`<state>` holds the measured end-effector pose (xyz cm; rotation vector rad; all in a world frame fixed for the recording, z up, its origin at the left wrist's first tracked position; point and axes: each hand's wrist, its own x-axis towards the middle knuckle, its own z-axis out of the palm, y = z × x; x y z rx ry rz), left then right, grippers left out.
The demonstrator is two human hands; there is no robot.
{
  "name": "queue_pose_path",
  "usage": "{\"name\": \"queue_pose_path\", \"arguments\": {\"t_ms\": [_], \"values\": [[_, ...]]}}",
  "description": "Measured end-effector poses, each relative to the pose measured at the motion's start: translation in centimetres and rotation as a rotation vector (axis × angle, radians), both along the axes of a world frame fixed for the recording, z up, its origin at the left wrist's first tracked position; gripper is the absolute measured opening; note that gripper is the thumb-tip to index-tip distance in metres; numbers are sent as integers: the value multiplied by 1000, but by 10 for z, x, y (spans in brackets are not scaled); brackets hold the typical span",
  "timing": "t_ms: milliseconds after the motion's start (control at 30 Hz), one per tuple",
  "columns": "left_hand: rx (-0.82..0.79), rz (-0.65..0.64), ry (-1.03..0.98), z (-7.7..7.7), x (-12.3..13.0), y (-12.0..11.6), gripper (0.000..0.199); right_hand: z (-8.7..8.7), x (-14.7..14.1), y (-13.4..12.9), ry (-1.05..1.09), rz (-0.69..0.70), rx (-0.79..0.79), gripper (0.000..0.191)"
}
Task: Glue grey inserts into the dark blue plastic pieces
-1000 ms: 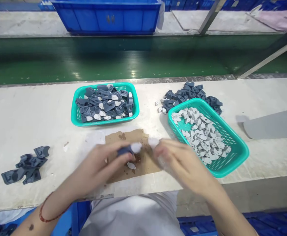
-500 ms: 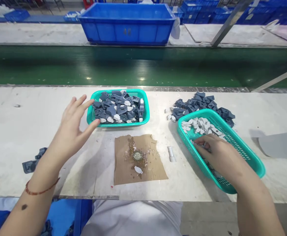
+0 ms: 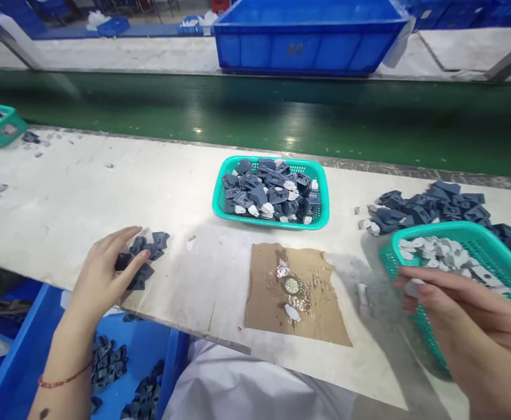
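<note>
My right hand (image 3: 474,332) pinches a small white plastic piece (image 3: 414,287) between thumb and fingertips, at the near left rim of a green basket (image 3: 496,236) of white pieces. My left hand (image 3: 107,271) is over the table's left part, thumb and fingers apart around several dark grey plastic parts (image 3: 148,251); whether it touches them is unclear. Between the hands lies a brown cardboard piece (image 3: 264,303), wet and shiny in the middle, with a small round metal-rimmed disc (image 3: 291,284) and a loose white piece (image 3: 293,312) on it.
Behind the cardboard stands a green basket (image 3: 217,201) of dark parts and white pieces. Loose dark parts (image 3: 434,204) are heaped at right. A small white tube (image 3: 363,294) lies beside the cardboard. Below the left edge sits a blue bin (image 3: 150,338); a large blue crate (image 3: 299,49) stands beyond the green strip.
The view has swung left. My right hand has come up out of the basket with a white piece. My left hand has moved from beside the far basket down to the dark parts.
</note>
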<state>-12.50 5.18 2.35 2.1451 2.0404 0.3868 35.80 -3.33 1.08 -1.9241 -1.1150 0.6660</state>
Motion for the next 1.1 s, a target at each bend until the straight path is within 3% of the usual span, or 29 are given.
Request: {"name": "queue_pose_path", "arguments": {"t_ms": [200,433,500,567,667,767,933,1100], "values": [[-46,-117,59,1,28,14,42,9,-65,26,589,201,42,25],[40,-141,93,1,37,21,34,7,-86,34,829,288,-43,24],[88,-87,-71,5,49,18,32,7,-88,35,804,295,-53,27],[52,-3,-433,7,67,11,31,7,-90,36,785,292,-59,28],[-218,58,-1090,4,99,0,32,5,-91,35,790,274,-55,25],[-490,70,-1475,-3,129,-8,31,3,-90,33,778,274,-70,32],[-713,133,-1643,-12,159,-18,33,-2,-88,30,723,276,-120,26],[-798,-13,-1470,-16,161,-29,28,-3,-87,25,420,304,6,12]]}}
